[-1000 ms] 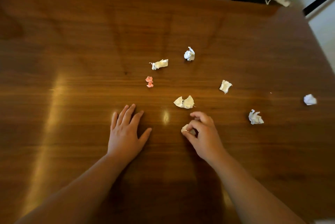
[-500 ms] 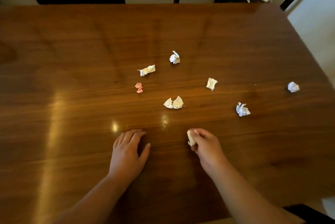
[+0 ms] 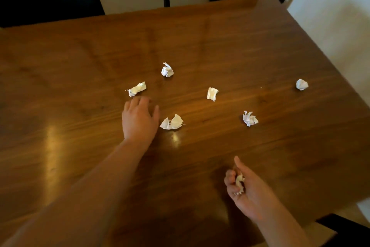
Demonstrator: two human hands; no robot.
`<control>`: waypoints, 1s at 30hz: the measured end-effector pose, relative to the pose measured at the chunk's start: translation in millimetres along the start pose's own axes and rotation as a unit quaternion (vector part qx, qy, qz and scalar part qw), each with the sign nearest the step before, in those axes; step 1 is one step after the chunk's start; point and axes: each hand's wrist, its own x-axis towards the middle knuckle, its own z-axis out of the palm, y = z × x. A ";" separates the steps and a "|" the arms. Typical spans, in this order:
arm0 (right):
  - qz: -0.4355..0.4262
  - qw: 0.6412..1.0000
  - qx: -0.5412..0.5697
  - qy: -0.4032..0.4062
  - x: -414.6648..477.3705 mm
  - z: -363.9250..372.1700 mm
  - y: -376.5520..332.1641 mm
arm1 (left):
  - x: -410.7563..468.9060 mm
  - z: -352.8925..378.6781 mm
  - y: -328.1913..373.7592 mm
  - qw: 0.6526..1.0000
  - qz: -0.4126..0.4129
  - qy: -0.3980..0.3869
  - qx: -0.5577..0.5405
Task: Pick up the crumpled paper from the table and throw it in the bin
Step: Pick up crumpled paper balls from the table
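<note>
My right hand (image 3: 247, 190) curls around 1 crumpled paper (image 3: 239, 181). My left hand (image 3: 138, 120), fingers spread, reaches over the table (image 3: 60, 86) among 6 scattered wads.

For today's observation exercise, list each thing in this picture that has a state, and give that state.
Left hand: palm down over the table, whether holding anything cannot be told.
Right hand: curled shut on a paper scrap.
Six crumpled papers, e.g.: lying loose on the table.
Bin: not in view.

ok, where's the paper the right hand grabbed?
Head view, lower right: the paper sits curled in the right hand near the table's near edge, apart from the loose scraps further out.
</note>
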 end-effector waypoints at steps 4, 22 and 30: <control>-0.005 1.000 -0.026 0.012 -7.6 -12.2 -2.0 | 59.9 -8.3 -18.6 0.990 -0.087 -0.061 0.089; 0.005 0.998 0.012 0.068 -17.9 -69.4 8.9 | 79.7 51.3 63.1 0.988 0.095 -0.121 -0.023; 0.001 0.996 0.032 0.088 -31.1 -74.0 3.9 | 81.3 112.2 126.3 0.953 0.189 -0.178 0.154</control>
